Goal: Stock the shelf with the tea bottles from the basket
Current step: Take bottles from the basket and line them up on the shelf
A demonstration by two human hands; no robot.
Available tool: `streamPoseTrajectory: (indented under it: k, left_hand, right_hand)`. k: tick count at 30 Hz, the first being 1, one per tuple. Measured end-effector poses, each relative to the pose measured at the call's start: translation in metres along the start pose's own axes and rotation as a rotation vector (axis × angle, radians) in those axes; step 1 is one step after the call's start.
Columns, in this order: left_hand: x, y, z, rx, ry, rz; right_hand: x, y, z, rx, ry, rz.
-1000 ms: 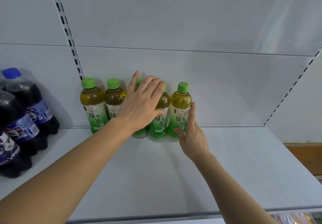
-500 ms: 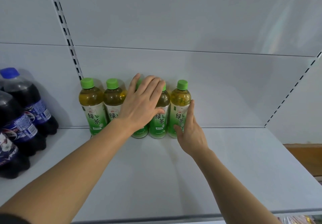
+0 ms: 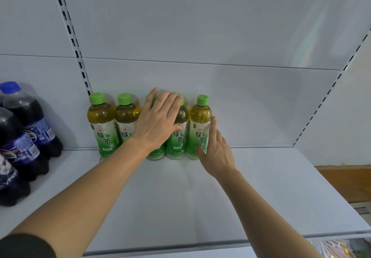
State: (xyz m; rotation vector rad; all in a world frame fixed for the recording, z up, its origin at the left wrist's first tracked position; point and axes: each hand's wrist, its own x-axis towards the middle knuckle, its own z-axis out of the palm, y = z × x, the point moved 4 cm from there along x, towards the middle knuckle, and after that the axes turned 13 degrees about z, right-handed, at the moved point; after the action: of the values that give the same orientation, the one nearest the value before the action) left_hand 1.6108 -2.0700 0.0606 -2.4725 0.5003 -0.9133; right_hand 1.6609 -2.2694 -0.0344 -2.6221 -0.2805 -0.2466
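From the head camera, you have five clear plastic tea bottles with green caps and green-and-white labels standing upright in one row at the 12 o'clock end of the white metal shelf, pushed back against the pale rear panel, which keeps the front of the board free for further rows. Your left hand lies flat, fingers straight and together, across the third and fourth bottles, hiding most of the third; it grasps nothing and seems there to steady the middle of the row and keep the faces level. Your right hand is also released, fingers straight and pressed along the 3 o'clock side of the end bottle, thumb low near the label's base, most likely to close the gap and square the row toward 9 o'clock. The two bottles at the left end stand untouched, labels outward, each touching its neighbour. At 9 o'clock, well apart from the tea, dark cola bottles with blue caps and blue labels fill the neighbouring bay, beyond the slotted upright. The basket is not in view, so you cannot tell how many bottles remain. Only this one view is given.
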Motion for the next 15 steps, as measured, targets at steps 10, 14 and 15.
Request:
streamPoseTrajectory:
  k: [10,14,15]
  left_hand:
    - [-0.002,0.005,-0.004,-0.050,-0.095,-0.060]
    - [-0.004,0.018,-0.016,-0.089,-0.081,-0.091]
    - [-0.004,0.025,-0.019,-0.104,-0.068,-0.090]
  right_hand:
    - [-0.008,0.013,-0.009,-0.180,-0.005,0.028]
    - [-0.029,0.021,-0.018,-0.249,0.024,0.039]
    - [-0.036,0.023,-0.022,-0.269,0.039,0.042]
